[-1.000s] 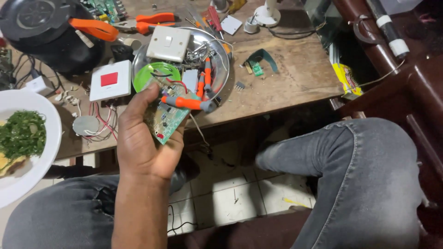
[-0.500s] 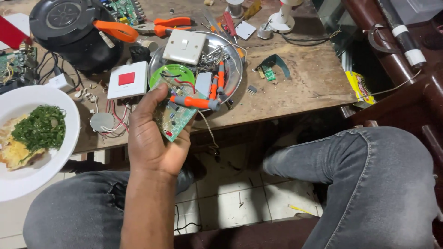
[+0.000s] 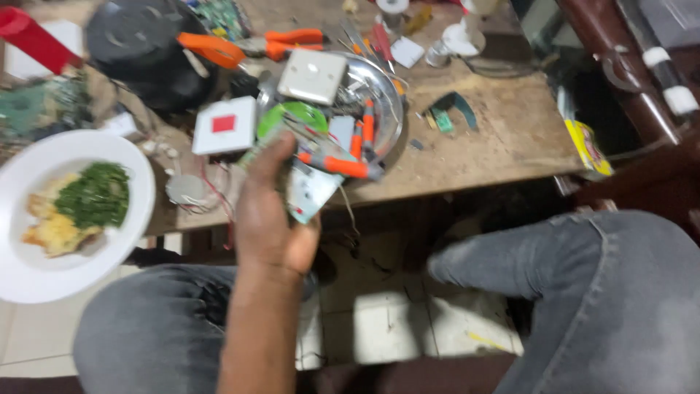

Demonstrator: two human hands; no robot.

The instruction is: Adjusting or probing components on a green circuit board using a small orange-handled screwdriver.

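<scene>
Here the wooden table (image 3: 503,138) is crowded. A metal bowl (image 3: 390,109) sits near its front edge, filled with a white switch plate (image 3: 313,75), a green disc (image 3: 295,117) and orange-handled screwdrivers (image 3: 343,166). At 9 o'clock from the bowl lies a white square with a red centre (image 3: 224,125); at 10 o'clock, a black round appliance (image 3: 142,51) and orange pliers (image 3: 292,40). At 3 o'clock from the bowl lies a small green part (image 3: 441,120); a yellow packet (image 3: 589,148) rests at the table's right edge. A white plate (image 3: 29,270) with greens and yellow food overhangs the table at far left, at 9 o'clock from the hand.

Left hand (image 3: 270,219): raised in front of the table edge, back of the hand to the camera, fingers curled around a small circuit board (image 3: 310,191). The board juts out at 2 o'clock from the palm, its far end overlapping the bowl's rim; the frame is blurred, so touching or just above cannot be told. A thin wire (image 3: 350,215) hangs from the board.

Right hand: not in view.

Open room: tiled floor (image 3: 379,321) shows between the two jeans-clad knees (image 3: 583,292), at 5 o'clock from the hand. The plate and the table edge hem the hand in at 9 and 12 o'clock.
</scene>
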